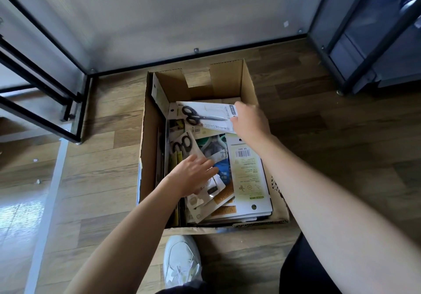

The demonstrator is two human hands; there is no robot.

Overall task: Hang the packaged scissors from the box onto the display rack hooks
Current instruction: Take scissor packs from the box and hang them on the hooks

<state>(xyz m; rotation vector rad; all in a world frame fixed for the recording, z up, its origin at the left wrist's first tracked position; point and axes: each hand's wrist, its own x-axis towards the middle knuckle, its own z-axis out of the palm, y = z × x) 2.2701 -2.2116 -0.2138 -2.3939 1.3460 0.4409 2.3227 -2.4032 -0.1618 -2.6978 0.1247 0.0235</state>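
Note:
An open cardboard box [152, 120] stands on the wooden floor, filled with several carded packages. My right hand [249, 120] grips the end of a white package of black-handled scissors [205, 116], held at the far end of the box above the pile. My left hand [193, 175] lies with straight fingers on the packages in the middle of the box, next to a second package of black scissors [183, 144]. A large white card with a barcode [248, 173] lies on the right side of the pile. No rack hooks show.
A black metal frame [45, 84] stands at the left, a dark cabinet [369, 43] at the right, and a pale wall panel [182, 15] behind the box. My white shoe [181, 261] is just in front of the box.

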